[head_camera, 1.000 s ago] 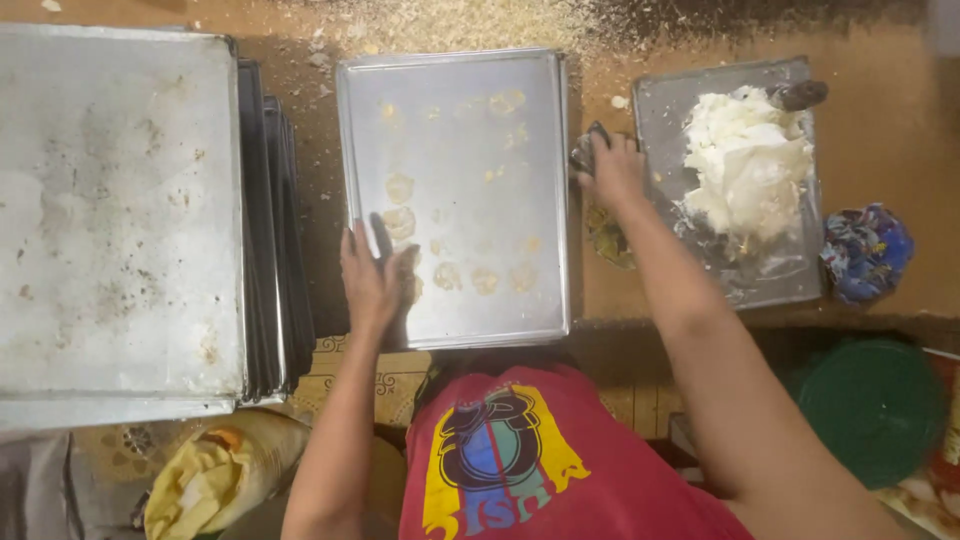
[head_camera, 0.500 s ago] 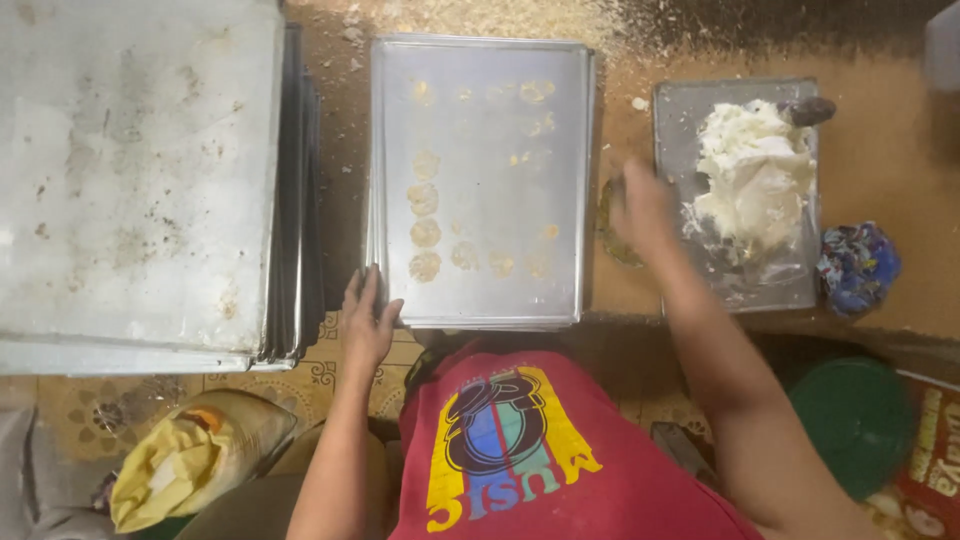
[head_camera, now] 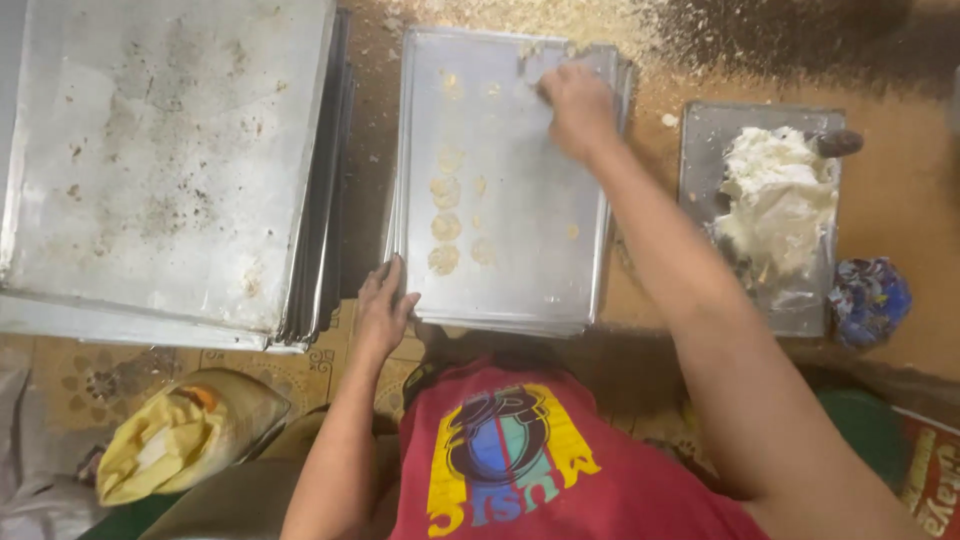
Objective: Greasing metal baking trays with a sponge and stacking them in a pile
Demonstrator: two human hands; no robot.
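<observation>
A metal baking tray (head_camera: 540, 270) lies in front of me on top of a stack of like trays, marked with pale round greasy spots. My left hand (head_camera: 385, 305) rests on its near left corner, fingers spread over the rim. My right hand (head_camera: 578, 105) reaches across to the tray's far right corner, fingers curled and pressed on the surface; whether it holds something I cannot tell. To the right, a smaller tray (head_camera: 700, 150) carries a heap of white fat (head_camera: 775, 200).
A tall stack of large worn baking trays (head_camera: 160, 170) fills the left. A crumpled blue wrapper (head_camera: 868, 300) lies right of the small tray. A yellow bag (head_camera: 165, 440) sits at lower left, a green lid (head_camera: 870, 430) at lower right. Crumbs dust the brown surface.
My right hand has left the white fat on the small tray and moved to the far right corner of the middle tray. My left hand has stayed on the near left corner.
</observation>
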